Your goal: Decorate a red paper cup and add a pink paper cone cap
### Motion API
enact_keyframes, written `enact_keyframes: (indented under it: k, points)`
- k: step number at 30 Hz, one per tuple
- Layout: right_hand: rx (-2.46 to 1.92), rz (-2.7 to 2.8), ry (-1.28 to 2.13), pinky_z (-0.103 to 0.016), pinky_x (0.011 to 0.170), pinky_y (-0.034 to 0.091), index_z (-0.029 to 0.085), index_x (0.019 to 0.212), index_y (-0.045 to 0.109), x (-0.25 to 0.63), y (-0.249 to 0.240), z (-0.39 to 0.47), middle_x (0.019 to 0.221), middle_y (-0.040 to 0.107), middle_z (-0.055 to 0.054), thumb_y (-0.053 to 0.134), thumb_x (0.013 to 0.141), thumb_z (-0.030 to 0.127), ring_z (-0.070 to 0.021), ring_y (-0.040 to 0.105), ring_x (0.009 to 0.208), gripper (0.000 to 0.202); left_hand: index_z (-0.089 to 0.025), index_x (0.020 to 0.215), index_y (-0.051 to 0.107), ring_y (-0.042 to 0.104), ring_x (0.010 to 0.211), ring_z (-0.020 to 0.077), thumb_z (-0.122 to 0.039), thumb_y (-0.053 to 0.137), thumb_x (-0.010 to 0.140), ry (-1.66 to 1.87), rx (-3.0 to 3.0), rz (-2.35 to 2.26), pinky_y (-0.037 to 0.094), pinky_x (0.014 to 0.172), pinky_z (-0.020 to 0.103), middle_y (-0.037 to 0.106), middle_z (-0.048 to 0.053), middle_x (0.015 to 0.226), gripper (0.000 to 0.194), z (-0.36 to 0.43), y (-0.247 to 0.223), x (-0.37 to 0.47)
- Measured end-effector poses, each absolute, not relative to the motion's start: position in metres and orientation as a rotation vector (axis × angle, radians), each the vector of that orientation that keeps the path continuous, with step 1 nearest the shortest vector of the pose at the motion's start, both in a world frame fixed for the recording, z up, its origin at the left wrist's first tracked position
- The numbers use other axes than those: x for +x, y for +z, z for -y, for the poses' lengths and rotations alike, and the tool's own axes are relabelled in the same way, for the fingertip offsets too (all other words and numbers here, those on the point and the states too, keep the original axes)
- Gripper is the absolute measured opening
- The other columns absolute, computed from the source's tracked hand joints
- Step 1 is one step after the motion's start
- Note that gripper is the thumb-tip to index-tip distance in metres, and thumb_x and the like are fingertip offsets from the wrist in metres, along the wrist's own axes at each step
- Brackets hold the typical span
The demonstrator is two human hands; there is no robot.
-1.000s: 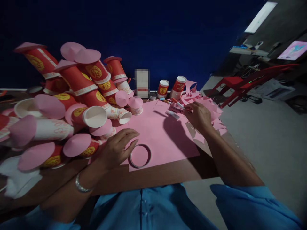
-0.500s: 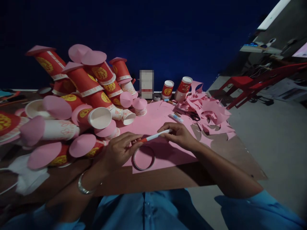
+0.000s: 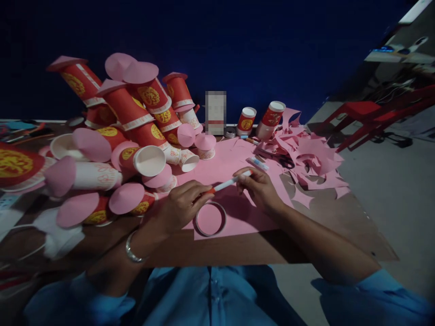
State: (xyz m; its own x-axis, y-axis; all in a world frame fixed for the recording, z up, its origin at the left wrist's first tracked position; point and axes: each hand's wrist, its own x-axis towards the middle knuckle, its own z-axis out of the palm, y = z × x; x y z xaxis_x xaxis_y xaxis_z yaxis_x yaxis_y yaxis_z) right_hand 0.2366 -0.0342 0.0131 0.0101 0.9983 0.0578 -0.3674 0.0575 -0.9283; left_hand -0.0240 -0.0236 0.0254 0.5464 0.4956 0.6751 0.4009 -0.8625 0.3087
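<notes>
A white marker pen [image 3: 228,184] with a red end is held slantwise between my hands, above a sheet of pink paper [image 3: 220,160]. My left hand [image 3: 185,199] pinches the red end. My right hand [image 3: 258,188] has its fingers closed round the white end, whose tip sticks out past them. Just below the pen, a thin round ring [image 3: 224,222] lies flat near the front edge of the sheet, with pink paper showing through it.
Red and white paper cups with pink cone tops [image 3: 127,198] are piled on the left. Pink paper scraps [image 3: 316,156], scissors [image 3: 287,162] and a glue stick [image 3: 258,164] lie on the right. Two red cups [image 3: 246,122] stand at the back. A red chair [image 3: 356,115] is beyond the table.
The whole view has shifted, so the table's things sit further right and slightly higher. Both hands still hold the marker pen, which now slants up more steeply toward my right hand.
</notes>
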Motion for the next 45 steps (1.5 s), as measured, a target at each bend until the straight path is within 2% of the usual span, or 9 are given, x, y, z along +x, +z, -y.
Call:
enact_keyframes:
  k: [6,12,16,21,25,30,32,37,45]
  points:
    - [-0.884,0.68,0.989,-0.017,0.049,0.048,0.022,0.078,0.066,0.284,0.017,0.011,0.063,0.061,0.007,0.1,0.07,0.047,-0.0066,0.054,0.054,0.042,-0.017,0.099,0.072,0.076,0.08,0.0149,-0.022,0.07,0.102,1.017,2.658,-0.957,0.06,0.077,0.026,0.081,0.002,0.09,0.007,0.023,0.028,-0.038]
    - [-0.869,0.785,0.932,-0.026,0.062,0.061,0.024,0.086,0.066,0.275,0.014,0.011,0.072,0.067,0.007,0.091,0.08,0.056,-0.01,0.061,0.059,0.041,-0.016,0.11,0.073,0.074,0.098,0.0217,-0.022,0.058,0.108,0.75,2.826,-0.892,0.06,0.089,0.034,0.078,0.009,0.102,0.017,-0.005,0.035,0.01]
    - [-0.881,0.734,0.884,-0.021,0.054,0.053,0.023,0.082,0.066,0.279,0.014,0.012,0.069,0.067,0.006,0.095,0.074,0.054,-0.0086,0.059,0.057,0.043,-0.012,0.11,0.074,0.071,0.098,0.024,-0.012,0.05,0.106,0.493,2.82,-1.046,0.057,0.086,0.036,0.074,0.014,0.109,0.025,-0.047,0.025,0.064]
    - [-0.902,0.717,0.835,-0.02,0.05,0.049,0.022,0.081,0.067,0.291,0.012,0.009,0.066,0.065,0.007,0.095,0.071,0.055,-0.0083,0.057,0.054,0.045,-0.011,0.103,0.077,0.071,0.094,0.0227,-0.007,0.058,0.099,0.455,2.78,-1.092,0.055,0.078,0.032,0.072,0.013,0.108,0.02,-0.074,0.013,0.092]
    - [-0.885,0.793,0.832,-0.021,0.049,0.049,0.023,0.08,0.064,0.291,0.009,0.008,0.066,0.065,0.006,0.09,0.078,0.057,-0.0085,0.055,0.052,0.043,-0.017,0.12,0.076,0.07,0.099,0.0213,-0.014,0.056,0.104,0.569,2.784,-1.076,0.055,0.081,0.032,0.069,0.01,0.112,0.025,-0.051,0.022,0.058]
    - [-0.925,0.838,0.863,-0.019,0.048,0.046,0.023,0.078,0.066,0.283,0.006,0.01,0.063,0.061,0.007,0.09,0.079,0.057,-0.0077,0.053,0.053,0.041,-0.018,0.121,0.074,0.069,0.094,0.019,-0.026,0.064,0.105,0.777,2.783,-0.951,0.058,0.08,0.031,0.069,0.007,0.106,0.021,0.013,0.035,-0.012]
    - [-0.945,0.848,0.867,-0.02,0.049,0.048,0.024,0.08,0.068,0.28,0.005,0.012,0.064,0.061,0.006,0.092,0.077,0.057,-0.0085,0.054,0.055,0.04,-0.018,0.125,0.072,0.068,0.1,0.0216,-0.035,0.071,0.102,0.782,2.781,-1.03,0.058,0.084,0.034,0.068,0.008,0.111,0.029,0.042,0.034,-0.032]
    - [-0.987,0.929,0.878,-0.022,0.05,0.051,0.025,0.083,0.072,0.272,0.004,0.015,0.067,0.062,0.005,0.092,0.077,0.056,-0.01,0.055,0.056,0.038,-0.017,0.134,0.067,0.062,0.082,0.0196,-0.036,0.074,0.1,0.808,2.884,-1.229,0.055,0.074,0.032,0.062,0.005,0.096,0.04,0.099,0.022,-0.053]
    - [-1.017,0.983,0.943,-0.024,0.05,0.049,0.026,0.082,0.074,0.26,0.005,0.021,0.065,0.064,0.004,0.091,0.079,0.051,-0.0111,0.056,0.056,0.031,-0.013,0.134,0.065,0.065,0.094,0.0287,-0.052,0.09,0.081,0.636,2.801,-1.426,0.057,0.081,0.04,0.066,0.012,0.103,0.07,0.109,0.019,-0.042]
